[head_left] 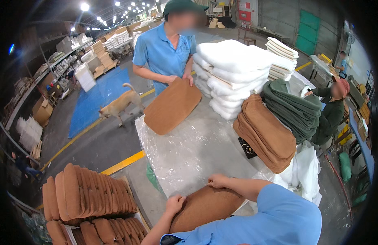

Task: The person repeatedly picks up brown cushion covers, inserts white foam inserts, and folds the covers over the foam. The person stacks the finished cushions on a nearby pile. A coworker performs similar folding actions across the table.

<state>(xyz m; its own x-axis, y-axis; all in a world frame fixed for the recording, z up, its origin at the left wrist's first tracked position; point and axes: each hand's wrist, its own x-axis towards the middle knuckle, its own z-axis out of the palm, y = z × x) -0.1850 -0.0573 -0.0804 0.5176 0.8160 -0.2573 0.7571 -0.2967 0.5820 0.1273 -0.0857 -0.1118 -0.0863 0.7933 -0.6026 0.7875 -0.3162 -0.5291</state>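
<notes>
A brown fabric cushion [209, 206] lies in front of me at the near edge of the plastic-covered table [189, 151]. My left hand [175, 203] is closed on its left edge. At its far edge, the fingers of my right hand [218, 181] pinch the fabric. My sleeve and arm hide the cushion's near side. Across the table, a person in a blue shirt and dark cap grips another brown cushion [172, 107] with both hands, tilted over the table's far left corner.
On the table's right stand stacks of white padding [233, 67], brown covers [264, 130] and dark green covers [293, 106]. Rows of finished-looking brown cushions [89, 192] fill the lower left. A tan dog [123, 102] stands on the floor beyond. Another person [331, 108] is at the right.
</notes>
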